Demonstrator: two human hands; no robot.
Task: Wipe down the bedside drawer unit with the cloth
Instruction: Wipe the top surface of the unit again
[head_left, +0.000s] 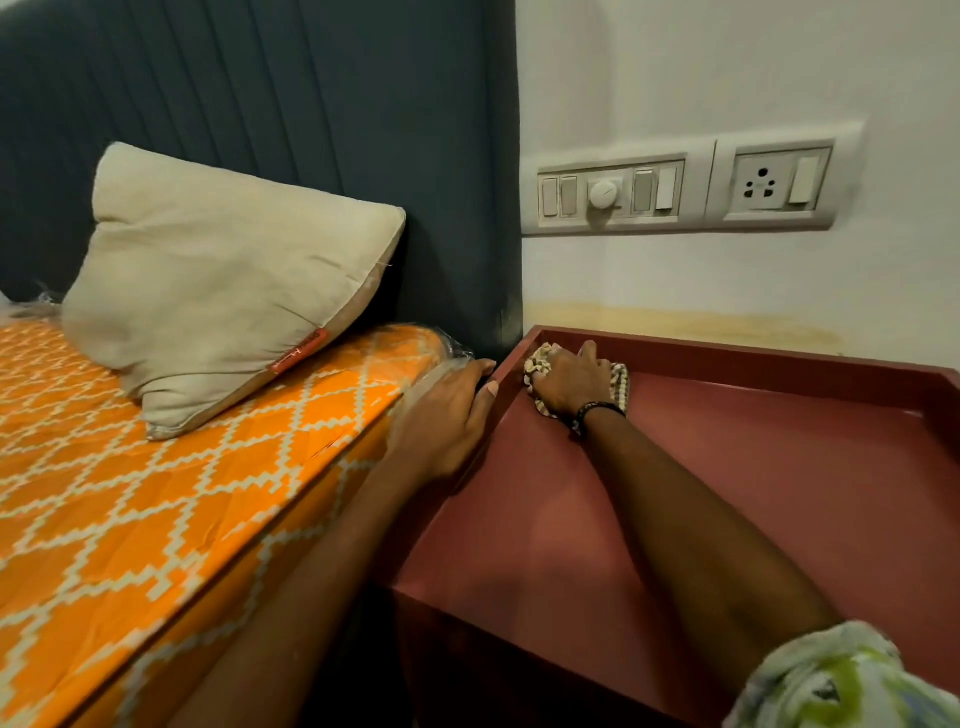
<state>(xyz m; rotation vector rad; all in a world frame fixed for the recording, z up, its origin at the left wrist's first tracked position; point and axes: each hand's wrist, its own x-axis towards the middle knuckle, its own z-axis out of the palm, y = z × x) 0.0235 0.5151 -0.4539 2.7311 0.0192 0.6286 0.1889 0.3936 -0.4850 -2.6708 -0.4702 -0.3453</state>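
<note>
Two bare hands are seen over the far left corner of a red bedside drawer unit (701, 493). A striped cloth (540, 358) is pressed into that corner of the raised-edge top by the right hand (569, 382), and the grip of this hand is closed around the cloth, which shows on both sides of the fingers. A dark bracelet (597, 410) is worn on the right wrist. The left hand (447, 415) is laid on the left rim of the unit, just beside the mattress (156, 493), with its fingers straight and nothing held. The mattress is covered in an orange and white pattern, and a beige pillow (223, 291) is leaned against the dark blue headboard (260, 93). On the white wall (727, 62) above the unit, a switch panel (675, 187) is fixed.
</note>
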